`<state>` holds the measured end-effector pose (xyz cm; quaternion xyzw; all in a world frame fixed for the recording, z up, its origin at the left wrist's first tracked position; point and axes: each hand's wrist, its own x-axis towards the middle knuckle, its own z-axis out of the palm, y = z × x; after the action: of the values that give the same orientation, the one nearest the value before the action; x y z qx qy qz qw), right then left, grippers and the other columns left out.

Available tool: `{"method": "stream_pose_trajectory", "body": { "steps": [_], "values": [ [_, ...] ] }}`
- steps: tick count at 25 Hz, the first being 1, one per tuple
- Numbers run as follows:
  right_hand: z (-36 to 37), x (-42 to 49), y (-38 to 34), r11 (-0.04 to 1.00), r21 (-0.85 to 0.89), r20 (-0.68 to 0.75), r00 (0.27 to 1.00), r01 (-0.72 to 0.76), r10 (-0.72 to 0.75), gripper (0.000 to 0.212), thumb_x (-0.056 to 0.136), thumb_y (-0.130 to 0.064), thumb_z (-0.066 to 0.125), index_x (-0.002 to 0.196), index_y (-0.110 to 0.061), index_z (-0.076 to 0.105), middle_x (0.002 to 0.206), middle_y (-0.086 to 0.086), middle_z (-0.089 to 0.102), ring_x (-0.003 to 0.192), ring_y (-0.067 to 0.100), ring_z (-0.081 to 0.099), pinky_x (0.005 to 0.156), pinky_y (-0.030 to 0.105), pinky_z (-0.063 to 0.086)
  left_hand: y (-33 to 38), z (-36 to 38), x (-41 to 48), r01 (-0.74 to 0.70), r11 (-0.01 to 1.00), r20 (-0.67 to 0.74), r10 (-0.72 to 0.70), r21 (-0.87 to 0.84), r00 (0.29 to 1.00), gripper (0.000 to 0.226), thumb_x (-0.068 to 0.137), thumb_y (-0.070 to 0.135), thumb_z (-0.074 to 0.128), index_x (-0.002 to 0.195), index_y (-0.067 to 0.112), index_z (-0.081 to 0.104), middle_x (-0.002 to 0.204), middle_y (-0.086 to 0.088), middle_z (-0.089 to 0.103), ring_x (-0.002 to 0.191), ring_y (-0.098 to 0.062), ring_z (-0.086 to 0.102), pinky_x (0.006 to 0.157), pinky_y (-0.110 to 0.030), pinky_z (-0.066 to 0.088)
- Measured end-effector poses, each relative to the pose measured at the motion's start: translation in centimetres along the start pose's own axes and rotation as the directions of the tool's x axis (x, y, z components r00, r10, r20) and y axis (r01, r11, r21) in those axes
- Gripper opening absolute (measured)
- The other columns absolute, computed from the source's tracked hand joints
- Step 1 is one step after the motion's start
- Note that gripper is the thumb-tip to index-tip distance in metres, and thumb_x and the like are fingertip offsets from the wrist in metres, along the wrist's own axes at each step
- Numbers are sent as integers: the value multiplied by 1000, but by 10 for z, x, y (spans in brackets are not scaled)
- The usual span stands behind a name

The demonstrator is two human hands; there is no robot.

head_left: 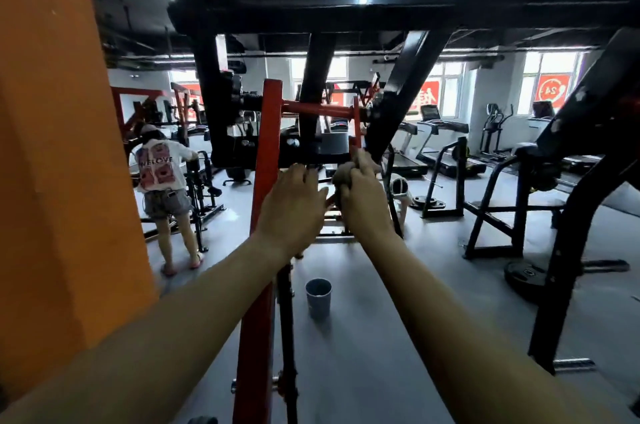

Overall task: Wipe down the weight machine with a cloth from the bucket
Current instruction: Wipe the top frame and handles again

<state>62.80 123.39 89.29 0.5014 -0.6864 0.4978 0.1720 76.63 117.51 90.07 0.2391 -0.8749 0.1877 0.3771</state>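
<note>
Weight machine [269, 146], a frame of red and black painted steel tube, stands directly ahead of the person, with a red upright at centre, a red crossbar above the hands and a heavy black beam overhead. A bunched brown-grey fabric cloth [342, 177] is pressed against a thin red bar of the weight machine, just below the crossbar. The right hand [360, 198] grips the cloth, with fingers curled tightly round it and the arm stretched forward. The left hand [294, 208] is raised just beside the right hand, in front of the red upright. Its fingers are loosely bent, lie side by side and hold nothing; whether the tips touch the black part behind them cannot be determined.

A grey-blue cylindrical plastic bucket [318, 297] stands upright on the grey floor [381, 337], below the hands and just right of the upright's base.

A flat orange pillar [52, 146] fills the left side. Beyond it a second person [162, 181], in a white printed T-shirt and denim shorts, stands facing away at another machine. Black treadmills [440, 139] line the bright windows at the rear. A black round weight plate [526, 276] lies on the floor at right.
</note>
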Motion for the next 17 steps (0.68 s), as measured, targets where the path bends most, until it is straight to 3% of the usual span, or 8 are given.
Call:
{"method": "stream_pose_trajectory", "body": {
  "steps": [2, 4, 6, 8, 10, 12, 15, 17],
  "values": [
    [4, 4, 8, 999, 42, -71, 997, -5, 8, 21, 92, 4, 49, 98, -8, 65, 150, 19, 46, 138, 32, 47, 83, 29, 42, 15, -1, 27, 155, 974, 105, -139, -167, 985, 23, 107, 30, 46, 112, 8, 53, 115, -16, 55, 96, -34, 57, 70, -42, 45],
    [10, -1, 14, 981, 196, -124, 992, -6, 31, 17, 93, -2, 48, 99, -15, 58, 114, 12, 64, 102, 31, 62, 72, 35, 45, 26, 6, 52, 347, 883, 234, -281, -316, 931, 27, 108, 37, 38, 109, 12, 50, 113, -15, 56, 96, -36, 58, 72, -41, 42],
    [7, 0, 19, 925, 368, -98, 985, -94, 139, 14, 96, -12, 46, 106, -21, 50, 89, 7, 66, 77, 27, 63, 62, 42, 48, 36, 17, 71, 513, 722, 348, -385, -464, 855, 38, 109, 43, 31, 113, 11, 52, 115, -14, 60, 103, -34, 58, 80, -38, 40],
    [2, 12, 25, 865, 447, -26, 963, -228, 268, 11, 100, -18, 46, 111, -18, 48, 85, 10, 67, 75, 30, 64, 64, 45, 51, 44, 27, 82, 589, 599, 421, -413, -542, 808, 52, 108, 49, 27, 122, 9, 57, 118, -12, 62, 109, -31, 58, 90, -38, 42],
    [-3, 33, 30, 852, 455, 3, 958, -258, 288, 16, 102, -21, 48, 113, -10, 52, 91, 10, 67, 82, 28, 64, 72, 44, 52, 50, 34, 88, 623, 525, 451, -430, -580, 782, 61, 102, 55, 22, 122, 11, 60, 122, -15, 66, 110, -34, 61, 97, -46, 51],
    [-4, 55, 35, 814, 527, 7, 959, -245, 284, 18, 102, -22, 50, 112, -8, 53, 88, 6, 65, 80, 22, 62, 72, 40, 50, 49, 44, 92, 652, 500, 499, -419, -570, 758, 59, 104, 48, 21, 124, 7, 59, 116, -21, 66, 106, -41, 64, 85, -57, 59],
    [10, 62, 40, 656, 695, 41, 928, -294, 371, 20, 98, -32, 52, 107, -14, 55, 82, 1, 63, 75, 17, 61, 75, 46, 51, 45, 57, 98, 717, 411, 578, -424, -563, 697, 56, 109, 43, 25, 104, 2, 63, 89, -20, 69, 77, -36, 71, 62, -45, 62],
    [25, 41, 41, 570, 766, 28, 901, -297, 433, 24, 92, -41, 49, 106, -25, 60, 84, -1, 68, 80, 18, 66, 79, 47, 55, 46, 60, 101, 740, 412, 587, -450, -532, 673, 47, 109, 36, 28, 103, 5, 63, 85, -18, 70, 71, -33, 71, 52, -39, 59]
  ]
}}
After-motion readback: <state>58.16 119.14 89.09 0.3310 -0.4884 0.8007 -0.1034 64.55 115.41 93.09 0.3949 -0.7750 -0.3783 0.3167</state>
